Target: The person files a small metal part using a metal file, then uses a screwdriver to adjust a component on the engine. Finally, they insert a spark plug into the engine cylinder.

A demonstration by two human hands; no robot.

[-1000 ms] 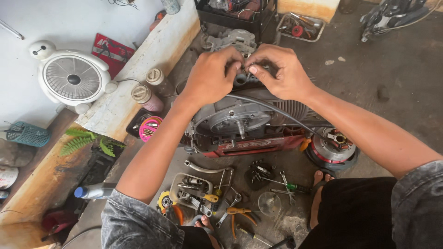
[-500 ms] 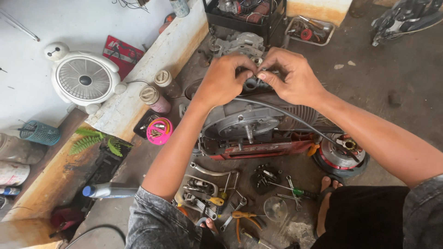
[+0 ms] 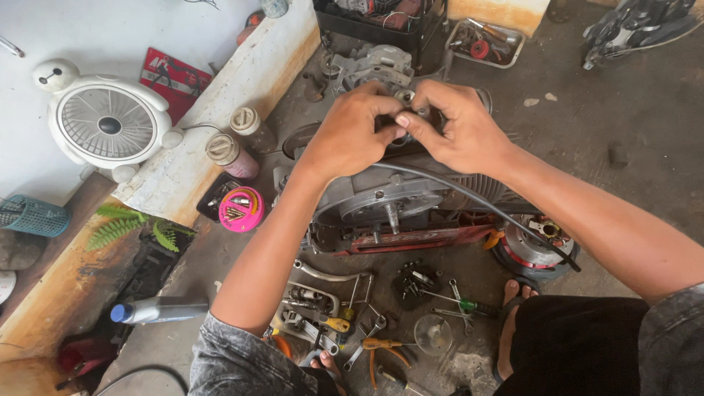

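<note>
- Grey cast-metal engine block [image 3: 396, 198] sits on the concrete floor right under both of your hands, with a red frame bar [image 3: 411, 238] along its near edge.
- Your left hand [image 3: 348, 136] is curled, thumb and fingertips pinched on a small dark part [image 3: 389, 134] at the top of the engine (too hidden to tell what it is).
- Your right hand [image 3: 462, 128] meets it from the other side, fingers closed on the same small part, knuckles touching the left hand's fingertips.
- From under your right hand a black rubber hose [image 3: 484, 209] runs across the engine towards your right knee.
- Below your left forearm lie scattered spanners and pliers [image 3: 367, 341], well apart from either hand.
- Out to the left of your left hand stand two capped spray cans [image 3: 231, 150], a round pink tin [image 3: 241, 210] and a white desk fan [image 3: 110, 125].
</note>
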